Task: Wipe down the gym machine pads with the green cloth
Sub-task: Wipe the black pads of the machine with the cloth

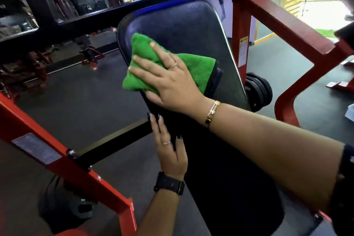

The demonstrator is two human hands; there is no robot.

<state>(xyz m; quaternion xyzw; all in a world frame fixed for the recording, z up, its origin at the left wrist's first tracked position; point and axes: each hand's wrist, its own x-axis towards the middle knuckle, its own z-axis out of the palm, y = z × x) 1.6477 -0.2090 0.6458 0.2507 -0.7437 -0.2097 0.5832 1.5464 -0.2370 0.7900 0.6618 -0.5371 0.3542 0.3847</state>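
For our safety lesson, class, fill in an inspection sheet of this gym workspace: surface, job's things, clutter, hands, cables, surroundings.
Surface: black padded vinyl machine pad on red metal frame.
Job's things: green microfibre cloth flat on the pad.
Clutter: dark round object on the floor, unclear.
Grippers: right hand presses the cloth, fingers straight; left hand rests on the pad's edge.
Cables: nothing seen.
Surroundings: black rubber floor, black weight plates.

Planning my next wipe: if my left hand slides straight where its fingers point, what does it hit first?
Probably the right hand, pressing the green cloth just beyond the left hand along the pad edge.
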